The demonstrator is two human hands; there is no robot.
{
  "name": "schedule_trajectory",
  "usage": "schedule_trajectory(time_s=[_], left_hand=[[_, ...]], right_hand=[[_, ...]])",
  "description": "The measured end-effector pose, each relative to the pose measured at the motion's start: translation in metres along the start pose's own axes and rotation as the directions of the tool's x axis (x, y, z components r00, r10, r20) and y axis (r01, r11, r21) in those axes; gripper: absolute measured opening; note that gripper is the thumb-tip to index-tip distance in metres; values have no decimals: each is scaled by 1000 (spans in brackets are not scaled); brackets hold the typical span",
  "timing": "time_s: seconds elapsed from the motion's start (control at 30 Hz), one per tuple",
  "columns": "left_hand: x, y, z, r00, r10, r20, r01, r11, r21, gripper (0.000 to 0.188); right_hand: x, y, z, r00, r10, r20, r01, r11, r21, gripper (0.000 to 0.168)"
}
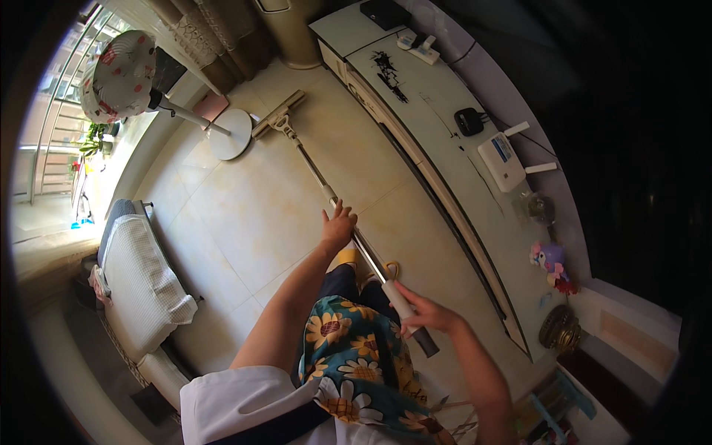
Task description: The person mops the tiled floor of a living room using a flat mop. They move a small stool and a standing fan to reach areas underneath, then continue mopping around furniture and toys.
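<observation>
A mop (314, 167) with a telescopic metal pole slants across the tiled floor (245, 222). Its wide flat head (280, 115) rests on the tiles, close beside the round white base (232, 134) of a standing fan. My left hand (339, 223) is wrapped around the middle of the pole. Lower down, my right hand (428, 313) holds the pale grip near the dark end cap (425, 341). Below the pole are my flower-patterned apron (356, 356) and a yellow slipper (347, 256).
A long low cabinet (434, 150) runs along the right, bearing a white router (502, 161), a power strip (418, 49) and a purple plush toy (552, 258). Left stand a covered fan (119, 78) and a cushioned seat (147, 278). Curtains (194, 39) hang at the far end.
</observation>
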State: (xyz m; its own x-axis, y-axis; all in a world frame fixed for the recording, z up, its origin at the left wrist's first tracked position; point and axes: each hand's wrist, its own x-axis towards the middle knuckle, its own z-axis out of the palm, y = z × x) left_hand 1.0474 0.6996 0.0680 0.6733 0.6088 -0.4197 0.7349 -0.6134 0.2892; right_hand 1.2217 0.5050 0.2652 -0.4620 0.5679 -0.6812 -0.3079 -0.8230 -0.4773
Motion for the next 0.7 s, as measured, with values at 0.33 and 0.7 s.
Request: schedule_trajectory(time_s=[0.33,0.7], left_hand=[[-36,128,-10,957,268,114,-252,958,-136,39],[-110,329,-67,634,699,330,-532,704,-470,55]], right_hand=[[-145,50,40,899,-130,-419,421,523,741,72],[-308,15,126,-394,11,-919,919,14,-394,72]])
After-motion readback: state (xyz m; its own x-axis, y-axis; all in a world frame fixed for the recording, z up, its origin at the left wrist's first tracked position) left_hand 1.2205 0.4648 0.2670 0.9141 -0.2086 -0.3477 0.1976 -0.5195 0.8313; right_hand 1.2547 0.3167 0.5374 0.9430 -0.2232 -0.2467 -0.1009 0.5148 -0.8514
